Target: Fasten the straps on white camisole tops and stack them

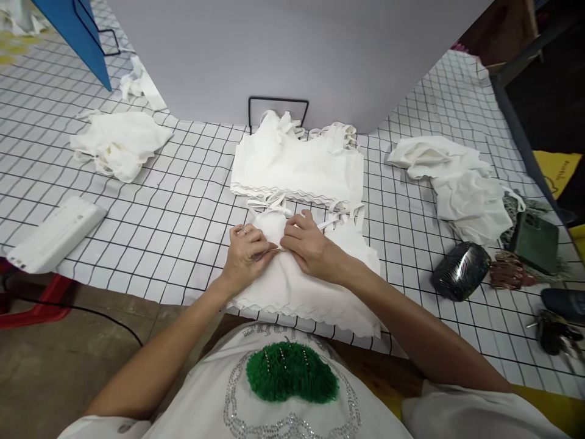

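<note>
Both hands rested on a white strappy garment (311, 286) spread at the near edge of the grid-patterned table (183, 207). The left hand (247, 251) and the right hand (307, 247) met fingertip to fingertip, each pinching a fold of its fabric near the upper middle. A stack of folded white garments (297, 164) lay just beyond, touching its straps. A crumpled white pile (461, 183) sat well to the right.

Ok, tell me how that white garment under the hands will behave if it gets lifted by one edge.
The white garment probably goes floppy and drapes: it already lies in soft folds under the left hand and right hand. It looks thin, so likely light. Its loose straps may dangle and snag on the folded stack just behind it.
</note>
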The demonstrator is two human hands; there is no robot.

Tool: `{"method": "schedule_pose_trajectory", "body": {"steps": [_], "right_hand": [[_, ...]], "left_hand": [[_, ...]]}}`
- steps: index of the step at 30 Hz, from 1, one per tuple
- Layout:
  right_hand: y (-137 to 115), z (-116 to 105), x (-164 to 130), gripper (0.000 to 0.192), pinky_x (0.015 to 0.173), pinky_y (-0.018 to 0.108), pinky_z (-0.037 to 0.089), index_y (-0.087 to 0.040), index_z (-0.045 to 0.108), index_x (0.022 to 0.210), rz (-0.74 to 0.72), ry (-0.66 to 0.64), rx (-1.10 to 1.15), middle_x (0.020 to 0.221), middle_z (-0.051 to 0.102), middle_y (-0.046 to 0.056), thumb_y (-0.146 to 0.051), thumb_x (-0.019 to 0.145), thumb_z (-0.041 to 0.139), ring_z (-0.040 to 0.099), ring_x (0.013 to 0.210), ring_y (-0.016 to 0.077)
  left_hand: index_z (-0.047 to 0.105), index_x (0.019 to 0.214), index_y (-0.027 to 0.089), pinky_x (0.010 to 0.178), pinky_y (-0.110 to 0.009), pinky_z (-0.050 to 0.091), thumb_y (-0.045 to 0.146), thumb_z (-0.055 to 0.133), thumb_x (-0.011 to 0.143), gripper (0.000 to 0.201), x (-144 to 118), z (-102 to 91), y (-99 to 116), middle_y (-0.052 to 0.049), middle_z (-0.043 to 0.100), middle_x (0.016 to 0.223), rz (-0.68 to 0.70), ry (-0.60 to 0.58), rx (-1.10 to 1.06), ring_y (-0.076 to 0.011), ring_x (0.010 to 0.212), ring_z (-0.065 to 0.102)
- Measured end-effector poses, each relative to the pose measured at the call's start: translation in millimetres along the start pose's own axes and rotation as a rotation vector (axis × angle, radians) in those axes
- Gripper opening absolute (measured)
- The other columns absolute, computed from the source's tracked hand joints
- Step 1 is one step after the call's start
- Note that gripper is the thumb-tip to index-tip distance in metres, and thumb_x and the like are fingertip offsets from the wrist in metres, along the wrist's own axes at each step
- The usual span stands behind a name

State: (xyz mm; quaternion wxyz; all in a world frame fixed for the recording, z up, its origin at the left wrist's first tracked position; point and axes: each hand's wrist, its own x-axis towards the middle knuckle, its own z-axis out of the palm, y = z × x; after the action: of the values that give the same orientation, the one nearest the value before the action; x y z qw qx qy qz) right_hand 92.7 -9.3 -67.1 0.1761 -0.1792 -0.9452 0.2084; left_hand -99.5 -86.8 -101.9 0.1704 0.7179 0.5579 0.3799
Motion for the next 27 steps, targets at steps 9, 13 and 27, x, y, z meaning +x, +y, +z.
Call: {"method": "schedule_pose_trajectory", "body": {"steps": [9, 13, 27], "right_hand": [[41.7, -66.9, 59.9, 0.046, 0.103, 0.055, 0.03, -0.019, 0.047, 0.058, 0.222, -0.227, 0.153, 0.058, 0.042, -0.001, -0.044, 0.094, 0.06, 0.044, 0.085, 0.0199], [52.5, -67.4, 87.0, 0.05, 0.106, 0.06, 0.025, -0.02, 0.038, 0.055, 0.202, -0.111, 0.101, 0.055, 0.036, -0.002, -0.04, 0.099, 0.051, 0.041, 0.082, 0.0195], [76.7, -41.9, 97.9, 0.026, 0.11, 0.072, 0.011, -0.019, 0.067, 0.089, 0.188, -0.051, 0.055, 0.094, 0.068, 0.006, -0.029, 0.102, 0.046, 0.046, 0.106, 0.0248]], "left_hand": [[0.07, 0.078, 0.021, 0.096, -0.043, 0.031, 0.032, 0.072, 0.088, 0.014, 1.6, -11.7, -0.8, 0.002, 0.072, 0.076, -0.072, -0.162, 0.06, -0.0186, 0.079, 0.061], [0.069, 0.078, 0.021, 0.097, -0.045, 0.031, 0.031, 0.072, 0.086, 0.014, 1.2, -17.6, -4.4, 0.001, 0.072, 0.075, -0.097, -0.17, 0.108, -0.0187, 0.076, 0.061], [0.069, 0.084, 0.024, 0.096, -0.048, 0.033, 0.03, 0.075, 0.08, 0.009, 3.0, -22.5, -12.1, 0.001, 0.072, 0.081, -0.209, -0.167, 0.142, -0.0217, 0.078, 0.062]]}}
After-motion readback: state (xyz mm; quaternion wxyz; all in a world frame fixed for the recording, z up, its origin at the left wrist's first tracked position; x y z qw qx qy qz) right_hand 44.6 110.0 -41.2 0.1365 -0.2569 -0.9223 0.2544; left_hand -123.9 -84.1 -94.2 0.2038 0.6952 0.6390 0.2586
